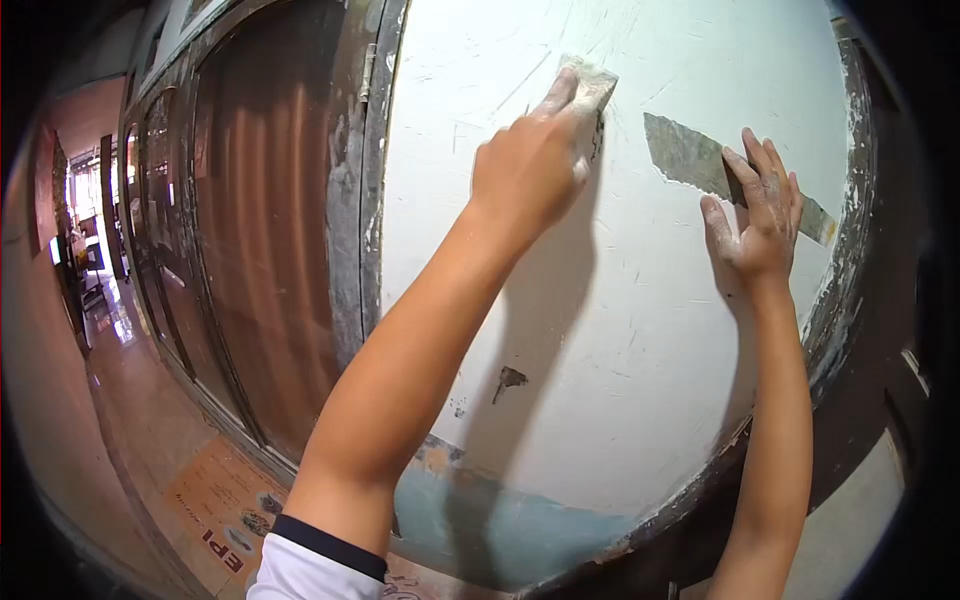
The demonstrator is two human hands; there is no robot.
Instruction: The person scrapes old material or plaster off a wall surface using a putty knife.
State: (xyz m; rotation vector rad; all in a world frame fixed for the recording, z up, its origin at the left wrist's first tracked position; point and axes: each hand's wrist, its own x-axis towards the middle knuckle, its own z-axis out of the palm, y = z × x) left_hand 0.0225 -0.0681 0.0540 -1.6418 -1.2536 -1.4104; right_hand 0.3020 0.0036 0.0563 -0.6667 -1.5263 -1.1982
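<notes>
- The scraper (685, 155) has a flat grey metal blade, dull and streaked with dried white filler, and its edges are ragged with crust.
- The blade is broad at its upper-left end and narrows towards the lower right, where a pale, smeared end pokes out past the fingers.
- Its long axis slants down from upper left to lower right, with the wide end pointing up and left towards the pad (592, 85).
- It lies flat against the white panel (620, 330), high on the right side and close to the dark, worn frame (850, 270).
- The right hand (762, 225) grasps the scraper across its narrow part. The dusty fingers are stretched over it, and the thumb is spread out below, on the panel.
- The left hand (525, 170) clasps the pad, a small whitish block caked with dust, and presses it onto the panel just up and left of the blade. The two do not touch.
- The panel is scratched all over. It has a dark chip (510, 378) lower down and a blue strip (510, 525) along its bottom.
- To the left stands a brown wooden door (265, 230). Below it, a printed mat (220, 505) lies on the floor (140, 400).
</notes>
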